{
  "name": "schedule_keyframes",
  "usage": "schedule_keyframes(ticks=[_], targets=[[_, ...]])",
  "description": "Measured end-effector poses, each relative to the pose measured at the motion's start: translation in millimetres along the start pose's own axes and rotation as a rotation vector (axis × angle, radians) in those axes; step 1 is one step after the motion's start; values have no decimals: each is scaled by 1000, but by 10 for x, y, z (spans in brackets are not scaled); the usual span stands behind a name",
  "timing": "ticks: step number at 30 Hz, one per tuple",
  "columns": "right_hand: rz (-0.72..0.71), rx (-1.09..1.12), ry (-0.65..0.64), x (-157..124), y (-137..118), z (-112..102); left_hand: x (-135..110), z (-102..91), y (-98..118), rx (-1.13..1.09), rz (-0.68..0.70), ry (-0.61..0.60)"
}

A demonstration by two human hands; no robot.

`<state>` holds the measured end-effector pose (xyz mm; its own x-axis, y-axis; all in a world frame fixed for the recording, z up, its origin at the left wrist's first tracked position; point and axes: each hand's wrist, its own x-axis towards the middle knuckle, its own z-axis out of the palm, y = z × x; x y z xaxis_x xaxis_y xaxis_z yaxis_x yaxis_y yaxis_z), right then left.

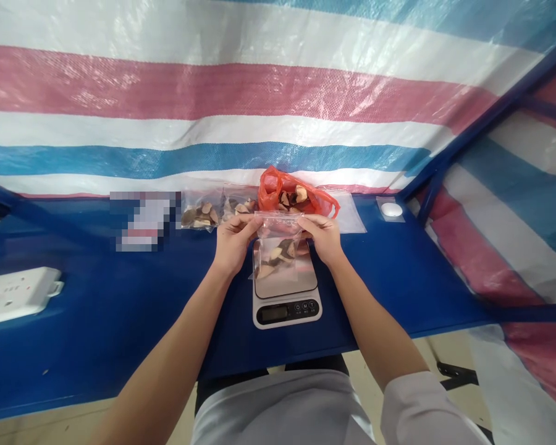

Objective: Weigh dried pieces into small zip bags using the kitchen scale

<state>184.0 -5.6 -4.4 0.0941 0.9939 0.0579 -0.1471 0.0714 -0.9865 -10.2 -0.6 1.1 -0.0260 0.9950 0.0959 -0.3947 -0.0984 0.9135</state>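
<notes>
Between my hands is a clear zip bag with several brown and pale dried slices in its lower part. My left hand pinches the bag's top left corner, and my right hand pinches the top right corner. Under the bag stands a white kitchen scale with a shiny metal plate; I cannot tell whether the bag rests on it. The scale's display looks dark. Just beyond my hands lies an open red plastic bag holding more such slices.
Two filled clear bags, one the left bag, the other the right bag, lie behind my left hand. Flat clear bags lie at right, near a white rounded object. A power strip sits left on the blue table.
</notes>
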Motion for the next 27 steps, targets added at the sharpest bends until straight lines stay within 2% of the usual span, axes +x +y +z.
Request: schedule_keyframes(ticks=[8, 21, 27], targets=[[4, 24, 1, -29, -9, 10, -28, -5, -52, 32, 28, 38], [-51, 76, -39, -59, -49, 50, -40, -2, -70, 2, 71, -41], [-52, 61, -19, -54, -42, 43, -36, -27, -85, 24, -8, 19]])
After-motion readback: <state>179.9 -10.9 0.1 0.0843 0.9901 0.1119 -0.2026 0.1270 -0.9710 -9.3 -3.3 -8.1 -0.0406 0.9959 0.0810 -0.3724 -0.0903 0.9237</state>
